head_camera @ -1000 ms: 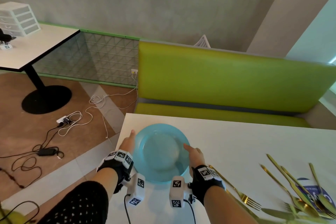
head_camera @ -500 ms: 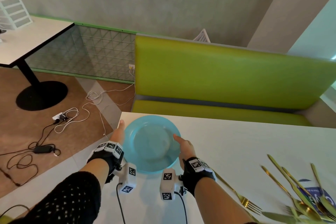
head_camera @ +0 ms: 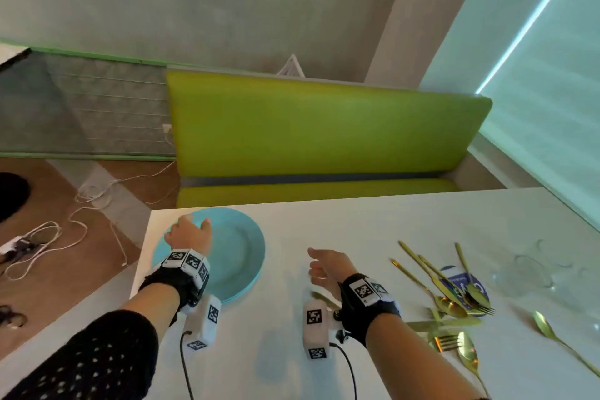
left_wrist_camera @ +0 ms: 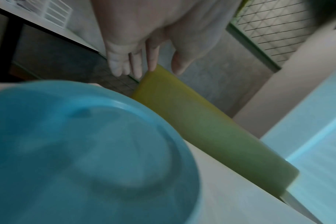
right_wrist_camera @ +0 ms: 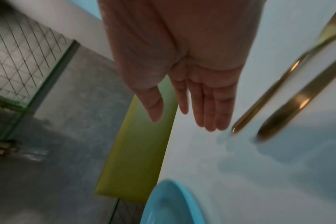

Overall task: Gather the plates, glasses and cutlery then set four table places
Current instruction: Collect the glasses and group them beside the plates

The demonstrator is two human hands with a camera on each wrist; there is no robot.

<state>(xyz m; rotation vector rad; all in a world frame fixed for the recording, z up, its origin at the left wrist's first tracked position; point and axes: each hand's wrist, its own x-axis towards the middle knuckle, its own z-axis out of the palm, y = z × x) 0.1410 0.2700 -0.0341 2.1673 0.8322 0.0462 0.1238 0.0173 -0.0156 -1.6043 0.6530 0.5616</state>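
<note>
A light blue plate [head_camera: 240, 253] lies flat on the white table [head_camera: 357, 224] near its far left corner. My left hand [head_camera: 190, 234] hovers over the plate's left rim with straight fingers and holds nothing; the left wrist view shows the left hand [left_wrist_camera: 152, 63] above the blurred plate [left_wrist_camera: 77, 151]. My right hand [head_camera: 324, 265] is open over bare table to the right of the plate. In the right wrist view the right hand [right_wrist_camera: 184, 103] is empty, with gold cutlery handles [right_wrist_camera: 290, 106] just to its right and the plate [right_wrist_camera: 169, 204] below.
A heap of gold cutlery [head_camera: 448, 289] lies on the table's right, partly on a blue printed item [head_camera: 470, 282]. Clear glasses [head_camera: 526, 273] stand beyond it. A green bench [head_camera: 324, 130] runs along the table's far side. Cables [head_camera: 65, 230] lie on the floor at left.
Both hands held the blue plate by its rim; now it lies on the table and both have let go. My right hand has moved right, towards the cutlery.
</note>
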